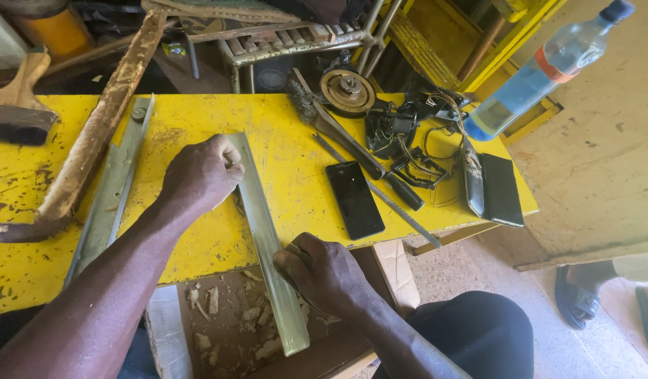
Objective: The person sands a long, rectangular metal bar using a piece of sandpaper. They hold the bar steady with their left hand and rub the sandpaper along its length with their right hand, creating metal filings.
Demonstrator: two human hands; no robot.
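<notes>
While the left hand (201, 175) clamps the far end of the pale green strip (266, 242) onto the yellow counter (289, 147), the right hand (324, 274) is curled round its near, overhanging end. Keep it pinned flat. Phone (355, 200) just right; second strip (112, 189) left; near edge drops to rubble.

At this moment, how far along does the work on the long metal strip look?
Done: pale chips lie scattered under the table edge, so some scraping seems finished. In hand: the left hand pins the metal strip to the table, while the right hand works near its overhanging end; any tool is hidden. Left: a second strip lies untouched.
</notes>
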